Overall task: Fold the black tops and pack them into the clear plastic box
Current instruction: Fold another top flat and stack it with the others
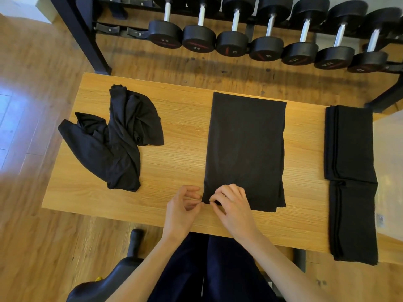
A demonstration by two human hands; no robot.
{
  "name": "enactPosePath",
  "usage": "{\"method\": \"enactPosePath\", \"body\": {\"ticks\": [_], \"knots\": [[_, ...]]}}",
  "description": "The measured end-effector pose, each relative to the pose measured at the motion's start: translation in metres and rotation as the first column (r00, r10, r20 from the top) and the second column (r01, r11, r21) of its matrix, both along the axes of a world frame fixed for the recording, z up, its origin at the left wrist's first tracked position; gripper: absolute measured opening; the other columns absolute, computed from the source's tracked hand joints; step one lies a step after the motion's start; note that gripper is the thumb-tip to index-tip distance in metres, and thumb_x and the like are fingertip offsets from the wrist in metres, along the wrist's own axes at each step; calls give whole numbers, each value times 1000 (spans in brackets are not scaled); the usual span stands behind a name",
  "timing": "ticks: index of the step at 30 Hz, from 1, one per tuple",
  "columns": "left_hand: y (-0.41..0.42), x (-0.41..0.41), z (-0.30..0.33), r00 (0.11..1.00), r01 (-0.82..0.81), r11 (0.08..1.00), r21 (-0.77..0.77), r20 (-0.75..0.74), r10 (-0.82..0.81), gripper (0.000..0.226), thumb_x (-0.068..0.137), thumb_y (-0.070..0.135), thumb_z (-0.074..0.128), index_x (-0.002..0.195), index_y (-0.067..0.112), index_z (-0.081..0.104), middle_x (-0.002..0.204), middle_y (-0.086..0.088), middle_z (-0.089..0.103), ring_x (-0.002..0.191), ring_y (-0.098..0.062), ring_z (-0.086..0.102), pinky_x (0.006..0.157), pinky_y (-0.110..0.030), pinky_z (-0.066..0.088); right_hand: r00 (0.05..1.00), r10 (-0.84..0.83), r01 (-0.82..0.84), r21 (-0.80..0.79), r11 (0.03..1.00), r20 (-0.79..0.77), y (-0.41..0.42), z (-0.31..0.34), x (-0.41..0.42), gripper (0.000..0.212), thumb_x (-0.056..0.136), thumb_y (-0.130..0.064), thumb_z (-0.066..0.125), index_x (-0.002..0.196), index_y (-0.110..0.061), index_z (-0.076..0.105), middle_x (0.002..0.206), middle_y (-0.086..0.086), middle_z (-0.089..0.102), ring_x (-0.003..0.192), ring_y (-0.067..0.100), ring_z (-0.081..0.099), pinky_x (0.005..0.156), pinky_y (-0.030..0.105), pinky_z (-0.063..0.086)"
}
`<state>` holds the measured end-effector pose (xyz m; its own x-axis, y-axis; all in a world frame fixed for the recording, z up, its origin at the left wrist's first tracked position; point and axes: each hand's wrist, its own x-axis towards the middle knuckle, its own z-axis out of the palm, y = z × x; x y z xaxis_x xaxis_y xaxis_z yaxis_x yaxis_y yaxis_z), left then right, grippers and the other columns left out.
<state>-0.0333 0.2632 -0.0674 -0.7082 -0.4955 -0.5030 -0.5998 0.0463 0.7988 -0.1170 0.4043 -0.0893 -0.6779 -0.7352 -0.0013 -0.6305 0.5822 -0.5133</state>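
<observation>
A black top, folded into a long narrow strip, lies flat in the middle of the wooden table. My left hand and my right hand both pinch its near left corner at the table's front. A crumpled black top lies unfolded on the left of the table. Two folded black tops lie one behind the other at the right. The clear plastic box stands at the far right edge, only partly in view.
A rack of several black dumbbells stands behind the table on the wooden floor. A black chair is under me at the table's front edge. Bare table surface shows between the crumpled top and the folded strip.
</observation>
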Motion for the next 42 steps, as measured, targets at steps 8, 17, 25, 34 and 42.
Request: {"method": "enactPosePath", "body": {"ticks": [8, 17, 25, 34, 42], "knots": [[-3, -3, 3, 963, 201, 910, -363, -97, -251, 34, 93, 7, 56, 124, 22, 58, 117, 14, 54, 106, -1, 58, 91, -23, 51, 988, -147, 149, -71, 986, 39, 25, 10, 14, 24, 95, -25, 52, 110, -19, 70, 110, -8, 61, 104, 10, 53, 87, 27, 42], [9, -38, -30, 732, 582, 500, -642, 145, -666, 60, 99, 13, 47, 154, 18, 23, 163, -2, 13, 151, -18, 7, 122, -41, 17, 741, -671, 671, 38, 740, -30, 78, 0, 13, 39, 100, -33, 41, 127, -10, 56, 127, 10, 56, 120, 24, 50, 99, 40, 41], [4, -26, -39, 671, 656, 406, -637, 245, -700, 69, 98, 57, 29, 155, 20, 19, 165, -2, 9, 152, -17, 3, 120, -40, 11, 592, -804, 800, 149, 581, -49, 89, -4, -7, 26, 86, -40, 68, 95, -16, 64, 82, -1, 62, 84, 16, 46, 76, 32, 33], [4, -23, -42, 622, 688, 280, -670, 345, -703, 79, 94, 67, 25, 155, 17, 17, 164, -9, 12, 151, -24, 12, 118, -44, 17, 573, -812, 817, -1, 576, 109, 97, 9, -8, 11, 91, -27, 65, 91, -19, 57, 82, -6, 60, 81, 15, 53, 85, 23, 22], [-2, -16, -43, 570, 667, 215, -713, 304, -763, 62, 98, 52, 34, 155, 28, 23, 164, -11, 12, 151, -28, 14, 119, -45, 19, 578, -814, 798, 173, 578, 51, 104, -1, -12, 17, 89, -25, 67, 101, -16, 58, 77, -3, 60, 79, 17, 51, 83, 28, 27]]}}
